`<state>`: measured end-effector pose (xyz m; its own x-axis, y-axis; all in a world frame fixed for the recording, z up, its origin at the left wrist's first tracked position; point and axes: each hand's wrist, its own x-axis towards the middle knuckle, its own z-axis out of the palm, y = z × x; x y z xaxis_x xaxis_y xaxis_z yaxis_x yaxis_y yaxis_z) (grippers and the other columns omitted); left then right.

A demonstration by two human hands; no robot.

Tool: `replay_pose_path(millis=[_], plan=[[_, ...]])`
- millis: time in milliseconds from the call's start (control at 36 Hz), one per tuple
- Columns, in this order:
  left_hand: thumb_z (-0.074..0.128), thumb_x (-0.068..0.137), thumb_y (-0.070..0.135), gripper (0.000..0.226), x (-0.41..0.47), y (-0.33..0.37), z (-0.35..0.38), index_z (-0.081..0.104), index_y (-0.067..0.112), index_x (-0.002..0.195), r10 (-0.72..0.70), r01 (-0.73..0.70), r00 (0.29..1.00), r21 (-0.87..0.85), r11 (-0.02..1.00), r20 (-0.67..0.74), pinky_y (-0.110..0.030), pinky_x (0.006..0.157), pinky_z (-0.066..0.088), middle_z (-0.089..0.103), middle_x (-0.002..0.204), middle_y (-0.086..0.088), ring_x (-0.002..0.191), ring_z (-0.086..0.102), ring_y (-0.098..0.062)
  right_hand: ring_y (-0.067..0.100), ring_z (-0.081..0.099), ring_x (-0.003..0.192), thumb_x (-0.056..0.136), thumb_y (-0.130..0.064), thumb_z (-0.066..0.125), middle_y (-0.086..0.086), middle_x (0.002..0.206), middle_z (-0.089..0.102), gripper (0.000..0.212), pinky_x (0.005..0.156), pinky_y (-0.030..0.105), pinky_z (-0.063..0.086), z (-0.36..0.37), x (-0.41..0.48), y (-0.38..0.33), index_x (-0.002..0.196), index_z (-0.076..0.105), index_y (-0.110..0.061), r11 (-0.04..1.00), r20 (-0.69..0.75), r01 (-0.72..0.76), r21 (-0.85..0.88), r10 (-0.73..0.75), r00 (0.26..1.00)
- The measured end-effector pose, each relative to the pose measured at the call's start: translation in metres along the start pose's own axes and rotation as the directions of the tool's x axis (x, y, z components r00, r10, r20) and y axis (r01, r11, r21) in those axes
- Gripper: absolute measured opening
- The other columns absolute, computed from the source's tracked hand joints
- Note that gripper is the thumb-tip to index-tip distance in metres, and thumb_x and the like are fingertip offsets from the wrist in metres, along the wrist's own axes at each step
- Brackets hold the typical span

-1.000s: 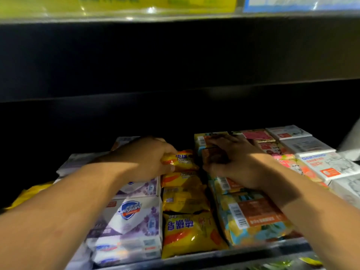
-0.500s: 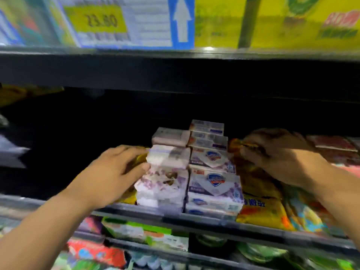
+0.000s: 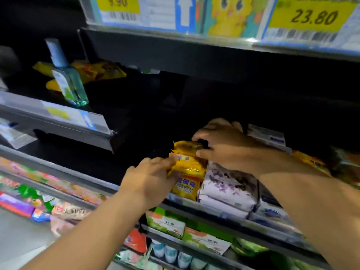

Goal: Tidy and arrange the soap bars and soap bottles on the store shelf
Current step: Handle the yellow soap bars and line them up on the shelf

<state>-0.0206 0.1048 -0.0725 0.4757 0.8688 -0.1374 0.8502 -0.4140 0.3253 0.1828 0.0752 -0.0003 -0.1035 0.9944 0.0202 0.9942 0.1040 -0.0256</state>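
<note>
- Right hand [image 3: 224, 145] reaches in from above, thumb and curled fingers pinching the far end of the top yellow soap pack [image 3: 188, 152].
- Left hand [image 3: 150, 180] is on the same pack from the near left. Its fingers lie along the pack's left edge and the thumb is tucked under the front, so it has a hold on it too.
- That pack sits on the yellow stack at the left end of the row, right at the shelf front. It's tilted, near end dipping toward the aisle, and its long axis seems to run front to back into the shelf. The barcode patch faces up and toward us. The blur makes it hard to be surer than that.
- Right under it is the lower yellow soap pack [image 3: 187, 185], printed face with blue lettering looking out at the aisle.
- Touching that stack on the right is a purple-flowered soap pack [image 3: 228, 184], white wrap, piled on more white packs.
- All of it rests on the dark shelf [image 3: 194, 206], behind its front rail.
- Left of the stack the same shelf is dark.
- Up on the higher left shelf stands a blue-green soap bottle [image 3: 68, 82], leaning, its neck tipped up and to the left, with yellow packs lying behind it.
- Overhead is a yellow price tag [image 3: 313, 16] reading 23.80.
- One level down, green-and-white packs [image 3: 165, 224] line the next shelf.
</note>
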Motion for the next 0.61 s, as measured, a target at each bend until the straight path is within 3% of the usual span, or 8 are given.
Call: replay_pose_path(millis=[167, 250, 306, 361, 472, 556, 611], plan=[[0.027, 0.100, 0.062, 0.056, -0.003, 0.001, -0.003, 0.018, 0.045, 0.152, 0.024, -0.028, 0.998, 0.069, 0.997, 0.051, -0.047, 0.111, 0.030, 0.035, 0.153, 0.013, 0.141, 0.028, -0.017, 0.029, 0.026, 0.140, 0.080, -0.063, 0.066, -0.001, 0.141, 0.051, 0.061, 0.107, 0.052, 0.019, 0.011, 0.034, -0.012, 0.132, 0.050, -0.033, 0.984, 0.257, -0.009, -0.179, 0.055, 0.965], [0.027, 0.100, 0.061, 0.054, -0.003, 0.000, -0.002, 0.021, 0.044, 0.151, 0.050, -0.052, 0.998, 0.088, 0.995, 0.027, -0.049, 0.108, 0.033, 0.040, 0.149, 0.009, 0.137, 0.033, -0.022, 0.035, 0.019, 0.148, 0.085, -0.056, 0.067, 0.005, 0.160, 0.030, 0.079, 0.115, 0.047, 0.019, 0.016, 0.042, -0.016, 0.151, 0.030, -0.037, 0.961, 0.325, 0.006, -0.276, 0.087, 0.942], [0.026, 0.100, 0.060, 0.053, -0.006, 0.000, -0.001, 0.021, 0.042, 0.150, 0.055, -0.057, 0.998, 0.103, 0.993, 0.018, -0.050, 0.107, 0.035, 0.043, 0.144, 0.007, 0.135, 0.035, -0.024, 0.036, 0.008, 0.153, 0.089, -0.053, 0.065, 0.005, 0.167, 0.012, 0.088, 0.120, 0.050, 0.008, 0.016, 0.048, -0.019, 0.157, 0.011, -0.039, 0.953, 0.373, -0.020, -0.302, 0.138, 0.917], [0.024, 0.101, 0.059, 0.053, -0.008, 0.001, -0.001, 0.018, 0.040, 0.151, 0.064, -0.067, 0.998, 0.109, 0.992, 0.025, -0.049, 0.106, 0.034, 0.042, 0.143, 0.006, 0.135, 0.034, -0.025, 0.033, 0.013, 0.152, 0.086, -0.053, 0.069, 0.005, 0.166, 0.015, 0.099, 0.120, 0.051, 0.009, 0.013, 0.053, -0.024, 0.159, 0.005, -0.032, 0.938, 0.418, -0.025, -0.346, 0.178, 0.891], [0.023, 0.103, 0.056, 0.051, -0.009, 0.003, -0.004, 0.020, 0.036, 0.149, 0.069, -0.076, 0.996, 0.113, 0.991, 0.060, -0.050, 0.103, 0.033, 0.039, 0.144, 0.002, 0.131, 0.034, -0.027, 0.033, 0.036, 0.137, 0.082, -0.044, 0.078, 0.010, 0.150, 0.041, 0.101, 0.113, 0.045, 0.028, 0.009, 0.056, -0.030, 0.157, 0.015, -0.023, 0.942, 0.412, -0.055, -0.332, 0.198, 0.889], [0.023, 0.103, 0.052, 0.049, -0.010, 0.003, -0.006, 0.020, 0.034, 0.148, 0.074, -0.083, 0.994, 0.126, 0.989, 0.079, -0.050, 0.101, 0.033, 0.039, 0.145, 0.000, 0.131, 0.034, -0.028, 0.030, 0.050, 0.126, 0.070, -0.045, 0.087, 0.008, 0.138, 0.054, 0.088, 0.102, 0.036, 0.041, 0.008, 0.061, -0.025, 0.142, 0.047, -0.014, 0.972, 0.479, -0.094, -0.213, 0.188, 0.858], [0.022, 0.103, 0.051, 0.050, -0.010, 0.003, -0.006, 0.018, 0.033, 0.149, 0.077, -0.088, 0.993, 0.130, 0.988, 0.090, -0.051, 0.102, 0.033, 0.038, 0.147, 0.000, 0.133, 0.034, -0.028, 0.029, 0.059, 0.116, 0.060, -0.044, 0.093, 0.008, 0.128, 0.062, 0.086, 0.099, 0.041, 0.049, 0.012, 0.064, -0.019, 0.130, 0.056, -0.010, 0.981, 0.481, -0.140, -0.132, 0.187, 0.856]])
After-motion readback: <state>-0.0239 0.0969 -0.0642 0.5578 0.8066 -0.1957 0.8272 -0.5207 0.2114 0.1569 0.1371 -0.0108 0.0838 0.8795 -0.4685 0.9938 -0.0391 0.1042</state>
